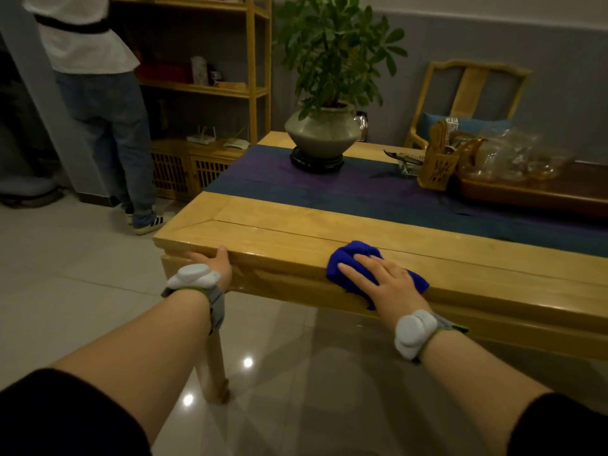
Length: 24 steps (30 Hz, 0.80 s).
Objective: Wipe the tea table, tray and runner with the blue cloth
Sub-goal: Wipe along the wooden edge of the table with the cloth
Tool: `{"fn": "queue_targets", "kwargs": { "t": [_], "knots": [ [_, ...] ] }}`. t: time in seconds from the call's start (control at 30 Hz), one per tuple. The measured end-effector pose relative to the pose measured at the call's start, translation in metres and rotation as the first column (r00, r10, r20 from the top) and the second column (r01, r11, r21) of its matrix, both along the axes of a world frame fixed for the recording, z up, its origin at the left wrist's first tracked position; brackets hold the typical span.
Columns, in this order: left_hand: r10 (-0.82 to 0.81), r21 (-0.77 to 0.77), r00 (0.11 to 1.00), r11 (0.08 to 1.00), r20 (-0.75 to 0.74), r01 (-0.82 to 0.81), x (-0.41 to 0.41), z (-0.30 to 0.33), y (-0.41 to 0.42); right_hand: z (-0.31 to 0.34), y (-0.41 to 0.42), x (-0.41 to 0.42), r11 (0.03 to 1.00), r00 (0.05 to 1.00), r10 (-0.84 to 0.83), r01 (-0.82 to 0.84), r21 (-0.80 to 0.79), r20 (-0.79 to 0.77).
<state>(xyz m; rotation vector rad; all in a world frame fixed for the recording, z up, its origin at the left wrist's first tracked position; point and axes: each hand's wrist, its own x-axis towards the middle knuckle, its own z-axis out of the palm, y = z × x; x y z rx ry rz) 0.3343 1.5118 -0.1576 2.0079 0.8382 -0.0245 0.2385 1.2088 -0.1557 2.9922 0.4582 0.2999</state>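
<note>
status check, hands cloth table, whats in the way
Right hand flat, pressing blue cloth on tea table near edge. Left hand gripping table corner. Runner and tray ahead; potted plant sits on runner, glassware on tray.

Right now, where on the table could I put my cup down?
The bare wood strip between the blue cloth and the runner is free, and so is the runner between the plant pot and that strip. The far right is crowded with a tray of glassware.
</note>
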Motion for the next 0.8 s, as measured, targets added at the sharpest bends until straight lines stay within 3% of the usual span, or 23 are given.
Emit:
{"fn": "queue_targets", "kwargs": {
  "t": [0.17, 0.3, 0.4, 0.5, 0.63, 0.8],
  "knots": [
    [-0.064, -0.035, 0.992, 0.997, 0.106, 0.068, -0.017, 0.003, -0.011, -0.003, 0.07, 0.025, 0.989, 0.998, -0.062, 0.06, 0.137, 0.006],
    [-0.133, 0.135, 0.987, 0.984, 0.095, 0.119, -0.031, 0.011, -0.017, 0.005, 0.088, 0.038, 0.993, 0.997, -0.017, 0.025, 0.117, -0.07],
    [-0.246, 0.218, 0.952, 0.954, 0.184, 0.204, -0.044, 0.021, -0.03, 0.011, 0.06, 0.033, 0.994, 0.996, 0.012, -0.003, 0.113, -0.085],
    [-0.44, 0.376, 0.87, 0.862, 0.224, 0.34, -0.053, 0.027, -0.049, 0.012, 0.017, 0.02, 0.988, 0.996, -0.07, 0.076, 0.133, -0.05],
    [-0.603, 0.634, 0.798, 0.613, -0.009, 0.47, -0.055, 0.029, -0.064, 0.012, -0.03, -0.005, 0.951, 0.966, -0.255, 0.257, 0.173, -0.035],
    [-0.63, 0.701, 0.773, 0.521, -0.068, 0.487, -0.051, 0.029, -0.072, 0.019, 0.012, 0.007, 0.931, 0.947, -0.306, 0.318, 0.18, -0.092]
  ]
}}
